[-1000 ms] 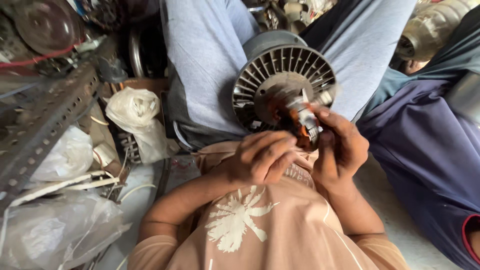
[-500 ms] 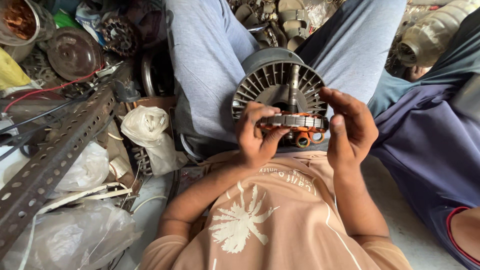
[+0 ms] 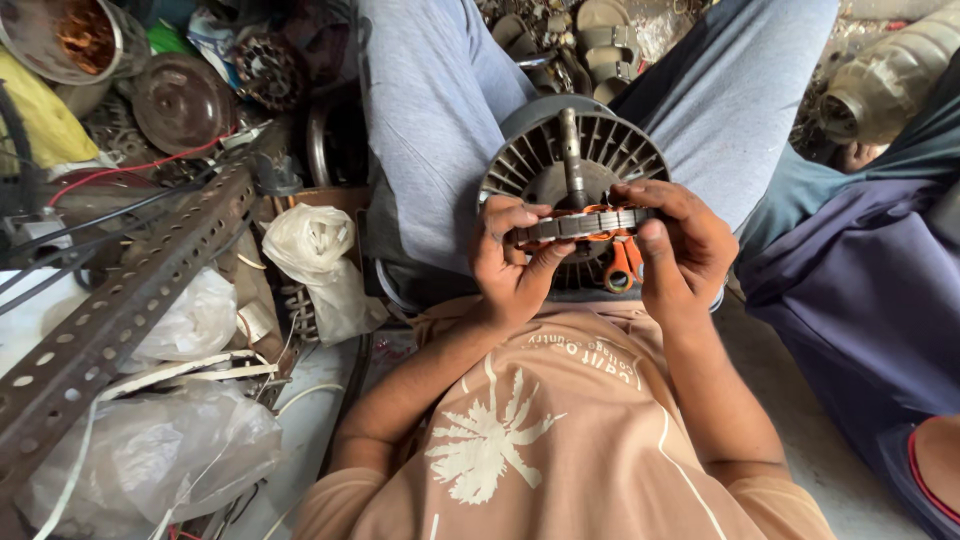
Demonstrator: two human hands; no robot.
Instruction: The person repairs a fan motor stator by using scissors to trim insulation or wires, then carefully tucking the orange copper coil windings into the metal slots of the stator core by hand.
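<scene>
Clamped edgewise between left hand (image 3: 510,265) and right hand (image 3: 680,255), just above finned fan motor housing (image 3: 540,170) in the lap: flat metal winding ring (image 3: 580,225), likely heavy, stiff, with fragile copper coils, best held by the rim.

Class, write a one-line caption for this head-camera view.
Left hand and right hand grip a flat laminated metal stator ring over a round finned grey motor housing.

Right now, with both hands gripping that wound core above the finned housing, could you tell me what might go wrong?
The left hand and right hand pinch the wound core only at its edges, so it could slip onto the finned housing. Fingers may well nick the orange windings hanging below. The housing rests only on the lap, so it might tip.
</scene>
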